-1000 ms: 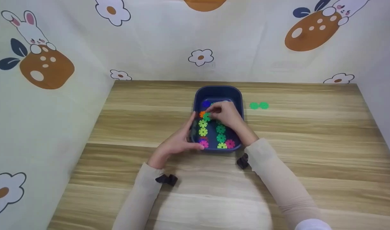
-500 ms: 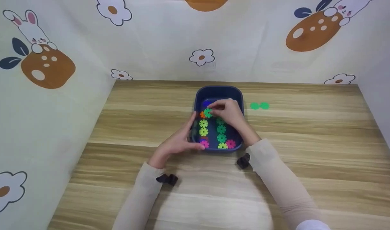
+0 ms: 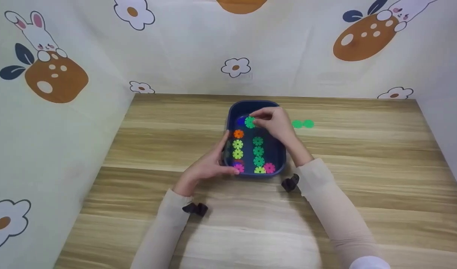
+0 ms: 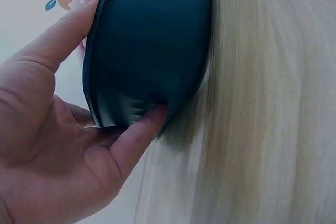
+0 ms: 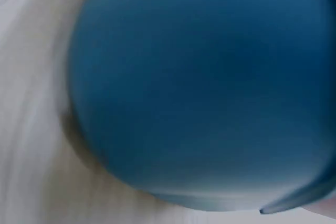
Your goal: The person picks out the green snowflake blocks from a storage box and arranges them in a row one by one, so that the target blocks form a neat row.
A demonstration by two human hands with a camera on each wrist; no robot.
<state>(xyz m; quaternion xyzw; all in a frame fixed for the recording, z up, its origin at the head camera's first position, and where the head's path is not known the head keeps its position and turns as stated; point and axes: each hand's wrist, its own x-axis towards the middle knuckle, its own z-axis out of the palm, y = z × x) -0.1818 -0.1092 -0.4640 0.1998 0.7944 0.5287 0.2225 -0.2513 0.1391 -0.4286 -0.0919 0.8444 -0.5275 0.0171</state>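
Note:
My right hand (image 3: 276, 123) pinches a green snowflake disc (image 3: 250, 122) between thumb and forefinger, over the far part of a dark blue tray (image 3: 251, 107). My left hand (image 3: 208, 166) grips the tray's near left corner, thumb at the near rim and fingers along the left wall; the left wrist view shows the fingers (image 4: 137, 139) against the outer wall. Inside lie an orange disc (image 3: 238, 133), linked yellow discs (image 3: 238, 148), a column of green discs (image 3: 258, 151), pink discs (image 3: 269, 168) and a blue disc (image 3: 240, 121). The right wrist view shows mostly the tray's outside.
Two joined green discs (image 3: 302, 123) lie on the wooden table (image 3: 363, 157) right of the tray. Patterned cloth walls (image 3: 187, 45) enclose the back and sides. Each wrist carries a small black camera mount (image 3: 290, 183).
The right hand has moved away and to the right, carrying the green disc from beside the orange disc toward the tray's far end. The left hand keeps its place on the tray.

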